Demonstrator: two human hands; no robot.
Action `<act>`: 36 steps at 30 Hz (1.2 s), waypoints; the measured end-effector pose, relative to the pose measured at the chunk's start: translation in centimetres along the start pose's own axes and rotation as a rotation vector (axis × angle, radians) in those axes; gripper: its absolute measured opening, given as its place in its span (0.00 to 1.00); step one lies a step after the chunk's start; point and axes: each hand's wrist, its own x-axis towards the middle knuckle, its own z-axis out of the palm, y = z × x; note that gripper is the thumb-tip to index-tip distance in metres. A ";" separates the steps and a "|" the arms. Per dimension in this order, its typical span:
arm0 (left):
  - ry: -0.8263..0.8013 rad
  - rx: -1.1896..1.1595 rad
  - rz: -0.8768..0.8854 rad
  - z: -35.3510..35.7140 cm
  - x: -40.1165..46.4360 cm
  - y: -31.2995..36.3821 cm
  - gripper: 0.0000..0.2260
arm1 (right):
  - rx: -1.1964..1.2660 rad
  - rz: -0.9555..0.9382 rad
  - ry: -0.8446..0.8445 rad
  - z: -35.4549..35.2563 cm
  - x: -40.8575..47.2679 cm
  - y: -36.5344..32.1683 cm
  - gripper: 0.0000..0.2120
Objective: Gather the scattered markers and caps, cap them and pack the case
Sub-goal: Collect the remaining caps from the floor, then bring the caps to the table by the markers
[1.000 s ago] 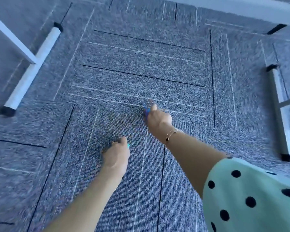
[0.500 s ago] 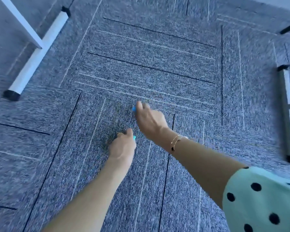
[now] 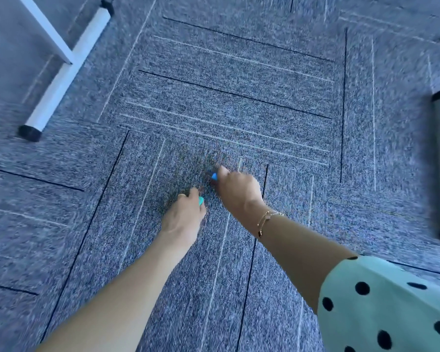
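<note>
Head view shows gathering barely begun: left hand [image 3: 183, 219] pinches a teal piece [image 3: 201, 200], right hand [image 3: 235, 190] just beside it grips a blue piece [image 3: 214, 176]; no case visible.

Both hands reach down to the grey carpet [image 3: 239, 97]. The left hand [image 3: 183, 217] curls round a small teal piece [image 3: 201, 200] — only its end shows. The right hand [image 3: 235, 188], a gold bracelet [image 3: 266, 219] at its wrist, pinches a blue piece [image 3: 214, 176]. White table feet [image 3: 66, 72] stand at either side.
</note>
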 end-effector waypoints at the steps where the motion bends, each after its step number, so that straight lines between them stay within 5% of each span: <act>1: 0.000 -0.017 -0.023 -0.1 -0.6 -0.3 0.10 | 0.014 0.026 -0.023 0.3 -0.5 0.3 0.11; 9: -0.039 -0.027 -0.168 -4.4 -5.6 -1.0 0.09 | 0.269 0.096 -0.196 1.5 -9.3 0.0 0.21; 16: 0.033 -0.129 -0.044 -12.3 -10.5 8.2 0.10 | 0.685 0.141 -0.189 -10.3 -13.3 3.9 0.19; 28: 0.383 -0.116 0.110 -36.3 -24.6 24.2 0.12 | 0.695 0.064 0.193 -39.3 -27.2 13.7 0.15; 36: 0.597 -0.146 0.104 -45.2 -40.8 25.8 0.13 | 0.587 -0.163 0.449 -54.0 -41.0 12.9 0.15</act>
